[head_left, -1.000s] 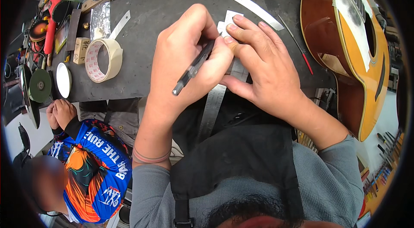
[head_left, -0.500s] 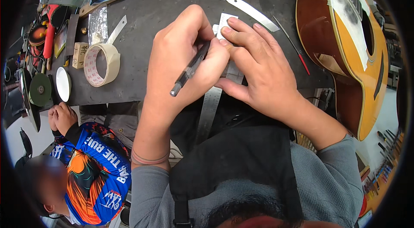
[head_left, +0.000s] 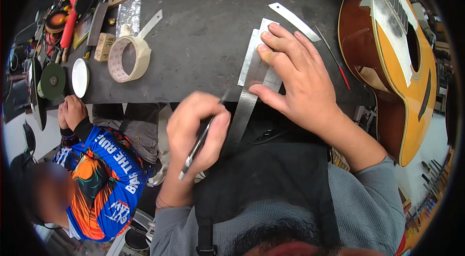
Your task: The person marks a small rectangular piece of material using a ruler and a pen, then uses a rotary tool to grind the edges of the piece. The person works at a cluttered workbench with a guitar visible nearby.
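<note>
My left hand (head_left: 196,132) is closed around a slim black, silver-ended pen-shaped tool (head_left: 194,152), just in front of the bench edge. A narrow tip points up and away from its fingers; I cannot tell whether it is a blade or a nib. With fingers spread, my right hand (head_left: 300,74) presses a steel ruler (head_left: 246,111) against the bench top. The ruler's near end juts past the edge toward my apron. Along its left side lies a pale, thin flat strip (head_left: 248,57), partly beneath it. The right palm and fingers hide the rest.
A white curved strip (head_left: 294,21) and a red-handled thin tool (head_left: 334,57) lie right of my hand. An acoustic guitar (head_left: 397,69) stands at right. Masking tape (head_left: 116,65), a wooden block (head_left: 104,47) and a white disc (head_left: 80,77) sit left. A person (head_left: 97,178) is at lower left.
My left hand has drawn back toward me with the tool, away from the ruler's far end, uncovering the pale strip. My right hand stays pressed on the ruler.
</note>
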Tool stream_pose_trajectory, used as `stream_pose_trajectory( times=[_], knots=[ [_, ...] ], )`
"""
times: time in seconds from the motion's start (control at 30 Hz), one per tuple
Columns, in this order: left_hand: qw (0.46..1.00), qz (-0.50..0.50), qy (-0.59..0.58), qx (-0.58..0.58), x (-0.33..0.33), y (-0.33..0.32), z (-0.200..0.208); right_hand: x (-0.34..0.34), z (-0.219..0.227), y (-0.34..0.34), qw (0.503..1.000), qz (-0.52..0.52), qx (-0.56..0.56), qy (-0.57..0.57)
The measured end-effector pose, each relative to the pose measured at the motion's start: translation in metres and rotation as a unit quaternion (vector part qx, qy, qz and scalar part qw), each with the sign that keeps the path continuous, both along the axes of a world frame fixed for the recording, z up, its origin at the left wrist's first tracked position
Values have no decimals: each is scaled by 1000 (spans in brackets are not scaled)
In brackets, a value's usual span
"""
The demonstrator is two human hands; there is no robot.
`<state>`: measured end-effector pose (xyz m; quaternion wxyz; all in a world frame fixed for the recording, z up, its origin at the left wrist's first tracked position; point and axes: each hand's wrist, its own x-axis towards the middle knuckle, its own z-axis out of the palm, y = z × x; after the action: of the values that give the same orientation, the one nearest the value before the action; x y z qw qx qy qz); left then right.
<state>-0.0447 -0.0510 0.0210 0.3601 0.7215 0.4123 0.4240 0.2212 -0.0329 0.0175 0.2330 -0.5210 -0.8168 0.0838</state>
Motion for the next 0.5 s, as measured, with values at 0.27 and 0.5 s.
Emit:
stream_pose_trajectory(
  times=[0.27, 0.5],
  knots=[
    [971, 9, -60, -230, -11, -119, -66, 3, -2, -4, 1000, 3, 25, 4],
    [975, 186, -114, 40, -32, -112, -49, 24, -1, -27, 996, -48, 35, 67]
  ],
)
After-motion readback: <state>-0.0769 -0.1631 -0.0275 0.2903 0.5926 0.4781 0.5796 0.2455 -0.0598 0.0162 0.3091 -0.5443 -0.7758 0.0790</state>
